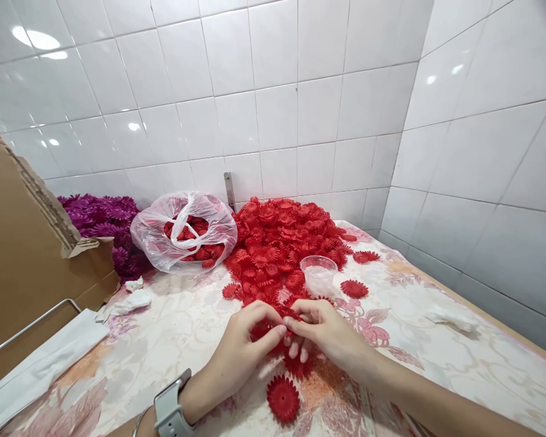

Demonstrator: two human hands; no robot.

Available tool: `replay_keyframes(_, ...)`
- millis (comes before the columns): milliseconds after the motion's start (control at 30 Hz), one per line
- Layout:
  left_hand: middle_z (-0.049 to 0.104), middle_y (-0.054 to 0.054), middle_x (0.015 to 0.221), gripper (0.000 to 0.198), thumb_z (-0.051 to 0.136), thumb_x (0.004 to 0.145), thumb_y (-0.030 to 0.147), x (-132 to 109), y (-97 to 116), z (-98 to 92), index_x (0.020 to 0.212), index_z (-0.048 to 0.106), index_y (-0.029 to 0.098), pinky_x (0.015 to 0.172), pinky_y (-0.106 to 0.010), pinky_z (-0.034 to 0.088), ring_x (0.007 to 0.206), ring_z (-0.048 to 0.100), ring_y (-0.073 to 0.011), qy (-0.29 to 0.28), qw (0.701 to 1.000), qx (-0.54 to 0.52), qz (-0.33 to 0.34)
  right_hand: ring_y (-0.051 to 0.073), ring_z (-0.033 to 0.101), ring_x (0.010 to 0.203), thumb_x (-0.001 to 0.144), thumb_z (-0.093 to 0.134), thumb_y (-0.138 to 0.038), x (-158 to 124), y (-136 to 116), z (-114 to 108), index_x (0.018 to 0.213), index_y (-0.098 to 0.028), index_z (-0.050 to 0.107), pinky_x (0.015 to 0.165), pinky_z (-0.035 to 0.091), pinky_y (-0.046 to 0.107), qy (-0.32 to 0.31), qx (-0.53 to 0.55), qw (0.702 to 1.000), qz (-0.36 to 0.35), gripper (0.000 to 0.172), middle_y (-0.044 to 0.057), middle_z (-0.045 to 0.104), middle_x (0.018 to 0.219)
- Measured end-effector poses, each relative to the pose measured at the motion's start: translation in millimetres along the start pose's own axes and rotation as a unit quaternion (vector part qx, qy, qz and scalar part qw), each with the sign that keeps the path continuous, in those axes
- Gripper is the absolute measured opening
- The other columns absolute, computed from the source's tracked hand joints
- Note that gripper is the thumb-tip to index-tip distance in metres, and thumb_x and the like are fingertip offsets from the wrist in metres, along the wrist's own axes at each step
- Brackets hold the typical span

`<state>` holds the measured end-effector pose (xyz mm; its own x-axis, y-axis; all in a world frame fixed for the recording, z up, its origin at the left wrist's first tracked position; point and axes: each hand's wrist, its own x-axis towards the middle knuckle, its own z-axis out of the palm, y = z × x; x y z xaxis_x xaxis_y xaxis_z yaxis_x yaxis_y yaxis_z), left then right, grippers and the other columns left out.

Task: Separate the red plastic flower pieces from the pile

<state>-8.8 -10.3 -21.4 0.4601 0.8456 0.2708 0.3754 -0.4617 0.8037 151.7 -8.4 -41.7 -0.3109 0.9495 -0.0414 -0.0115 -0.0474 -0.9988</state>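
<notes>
My left hand [248,340] and my right hand [330,334] meet over the table, thumbs and fingertips pinched together. Between them is a red artificial flower piece [292,313] with pointed petals, largely covered by my fingers. More red petals show under my left palm, and I cannot tell whether they belong to the same piece. Just below my hands lies a single round red flower piece [283,399] with a small hole at its centre. Directly beyond my fingers spreads a big pile of red flower pieces [286,243]. My left wrist wears a watch [173,405].
A clear plastic cup [319,274] stands at the pile's right edge. Left of the pile are a plastic bag [150,233] of red pieces, purple flowers [102,215] and a cardboard box [22,261]. A floral cloth [173,340] covers the table; tiled walls [273,115] bound it.
</notes>
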Motion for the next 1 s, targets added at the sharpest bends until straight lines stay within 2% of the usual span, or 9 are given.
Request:
replay_keyframes(133, 0.064, -0.002, 0.074, 0.014, 0.053, 0.079, 0.03, -1.7, -0.7, 3.7, 0.076, 0.058, 0.017, 0.065, -0.024, 0.042, 0.069, 0.057, -0.0154, -0.024, 0.999, -0.031, -0.034, 0.007, 0.043, 0.035, 0.066, 0.061, -0.049, -1.4, -2.8, -0.9, 0.057, -0.02, 0.036, 0.035, 0.028, 0.018, 0.019, -0.049, 0.999, 0.002, 0.039, -0.006, 0.05, 0.043)
replay_keyframes(267, 0.061, -0.001, 0.072, 0.019, 0.053, 0.078, 0.036, -2.5, 0.4, 5.0, 0.076, 0.056, 0.017, 0.062, -0.023, 0.041, 0.067, 0.054, -0.0143, -0.033, 0.995, -0.065, -0.064, 0.006, 0.034, 0.041, 0.068, 0.062, -0.039, -3.7, -1.9, -3.0, 0.053, -0.02, 0.031, 0.041, 0.022, 0.02, 0.039, -0.123, 0.99, -0.058, 0.039, -0.009, 0.035, 0.043)
replay_keyframes(367, 0.058, 0.001, 0.071, 0.018, 0.055, 0.078, 0.035, -3.1, 1.9, 4.4, 0.075, 0.055, 0.017, 0.061, -0.022, 0.038, 0.066, 0.05, -0.0129, -0.055, 0.994, -0.074, -0.058, 0.008, 0.03, 0.048, 0.067, 0.061, -0.025, -7.2, -1.5, -1.4, 0.051, -0.019, 0.03, 0.045, 0.019, 0.022, 0.056, -0.229, 0.965, -0.112, 0.035, -0.008, 0.031, 0.048)
replay_keyframes(500, 0.058, 0.001, 0.07, 0.013, 0.059, 0.074, 0.028, -3.0, 1.7, 3.5, 0.07, 0.057, 0.016, 0.062, -0.022, 0.037, 0.067, 0.05, -0.0127, -0.048, 0.993, -0.087, -0.059, 0.008, 0.026, 0.05, 0.067, 0.054, -0.013, -11.3, -2.2, 2.1, 0.053, -0.019, 0.03, 0.047, 0.019, 0.023, 0.053, -0.299, 0.942, -0.141, 0.029, -0.007, 0.031, 0.05)
replay_keyframes(633, 0.058, 0.001, 0.067, 0.01, 0.061, 0.071, 0.024, -1.7, -1.3, 4.3, 0.066, 0.058, 0.015, 0.064, -0.023, 0.038, 0.066, 0.051, -0.0124, -0.034, 0.978, -0.18, -0.098, 0.009, 0.032, 0.05, 0.074, 0.054, -0.02, -12.1, -5.2, 2.1, 0.056, -0.019, 0.035, 0.048, 0.022, 0.023, 0.034, -0.323, 0.934, -0.15, 0.026, -0.006, 0.038, 0.052)
replay_keyframes(700, 0.059, 0.001, 0.065, 0.011, 0.06, 0.072, 0.025, -0.8, -3.8, 5.3, 0.067, 0.057, 0.015, 0.063, -0.024, 0.039, 0.064, 0.053, -0.0126, -0.039, 0.961, -0.248, -0.113, 0.009, 0.038, 0.05, 0.076, 0.054, -0.026, -11.2, -6.7, 1.0, 0.058, -0.019, 0.039, 0.048, 0.026, 0.022, 0.006, -0.279, 0.95, -0.14, 0.025, -0.006, 0.042, 0.053)
replay_keyframes(833, 0.06, -0.001, 0.059, 0.014, 0.059, 0.073, 0.027, 2.5, -7.9, 5.8, 0.065, 0.054, 0.016, 0.062, -0.027, 0.042, 0.059, 0.057, -0.0148, -0.05, 0.926, -0.357, -0.112, 0.012, 0.052, 0.05, 0.076, 0.057, -0.041, -7.0, -6.8, -0.4, 0.068, -0.018, 0.048, 0.05, 0.04, 0.024, -0.078, -0.049, 0.994, -0.062, 0.026, -0.002, 0.055, 0.057)
replay_keyframes(933, 0.06, -0.001, 0.059, 0.015, 0.059, 0.072, 0.028, 5.6, -7.6, 3.0, 0.064, 0.052, 0.016, 0.063, -0.026, 0.042, 0.059, 0.057, -0.0142, -0.026, 0.922, -0.371, -0.111, 0.013, 0.058, 0.054, 0.073, 0.061, -0.045, -3.7, -6.3, -1.2, 0.071, -0.016, 0.052, 0.055, 0.045, 0.026, -0.066, 0.087, 0.993, -0.055, 0.03, 0.001, 0.061, 0.061)
replay_keyframes(1000, 0.06, 0.0, 0.062, 0.017, 0.061, 0.07, 0.028, 7.7, -7.2, -0.1, 0.063, 0.051, 0.017, 0.065, -0.025, 0.041, 0.062, 0.056, -0.0133, 0.03, 0.925, -0.36, -0.121, 0.012, 0.06, 0.058, 0.072, 0.064, -0.043, -2.2, -8.0, -3.0, 0.072, -0.016, 0.053, 0.059, 0.046, 0.026, -0.034, 0.143, 0.987, -0.062, 0.029, 0.002, 0.062, 0.063)
